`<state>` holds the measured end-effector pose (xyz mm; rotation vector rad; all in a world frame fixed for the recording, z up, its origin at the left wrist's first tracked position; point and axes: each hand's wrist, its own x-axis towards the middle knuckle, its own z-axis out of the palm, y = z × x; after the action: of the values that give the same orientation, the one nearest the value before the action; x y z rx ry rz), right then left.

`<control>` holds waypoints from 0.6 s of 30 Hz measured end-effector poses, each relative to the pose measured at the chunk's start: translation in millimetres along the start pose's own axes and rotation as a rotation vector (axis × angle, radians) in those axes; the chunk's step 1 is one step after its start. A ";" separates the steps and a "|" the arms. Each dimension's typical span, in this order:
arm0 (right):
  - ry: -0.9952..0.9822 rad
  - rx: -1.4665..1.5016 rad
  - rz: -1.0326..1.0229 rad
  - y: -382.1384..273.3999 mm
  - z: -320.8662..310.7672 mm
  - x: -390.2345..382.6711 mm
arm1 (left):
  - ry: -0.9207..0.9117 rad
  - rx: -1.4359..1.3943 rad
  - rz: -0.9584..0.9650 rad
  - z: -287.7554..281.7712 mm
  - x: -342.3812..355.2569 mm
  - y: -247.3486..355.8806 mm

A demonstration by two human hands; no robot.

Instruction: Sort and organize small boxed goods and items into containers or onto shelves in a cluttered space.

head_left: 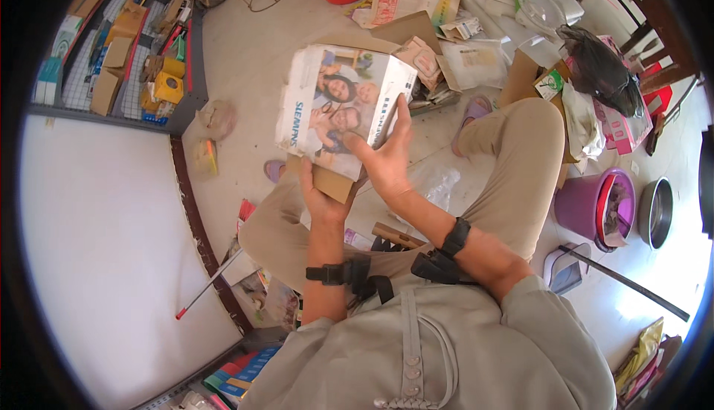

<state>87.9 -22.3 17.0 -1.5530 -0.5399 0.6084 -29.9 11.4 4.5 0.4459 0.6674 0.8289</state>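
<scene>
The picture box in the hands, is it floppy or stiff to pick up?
The picture box is probably fairly stiff, since its sides look flat. The brown flap sticks out, so it may bend easily. The inside is hidden, so weight is unclear.

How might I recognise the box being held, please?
Start from the beige trousers; just ahead, the left hand and right hand hold a box. Its white side carries a colour photo of people, unlike the open brown carton just beyond.
</scene>
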 end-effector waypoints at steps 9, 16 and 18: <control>-0.061 0.582 0.374 24.4 16.3 21.8 | 0.221 -0.017 0.294 -21.2 -2.8 4.4; 0.056 0.273 0.311 54.4 -1.4 32.7 | 0.230 0.367 0.184 31.1 -53.5 14.7; 0.062 -0.063 0.208 45.9 -13.1 28.5 | 0.252 0.669 0.494 53.7 -59.6 31.4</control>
<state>117.0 -16.4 -29.9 -1.6954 -0.3564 0.7037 -38.5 -22.5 83.2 1.1556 1.0967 1.1302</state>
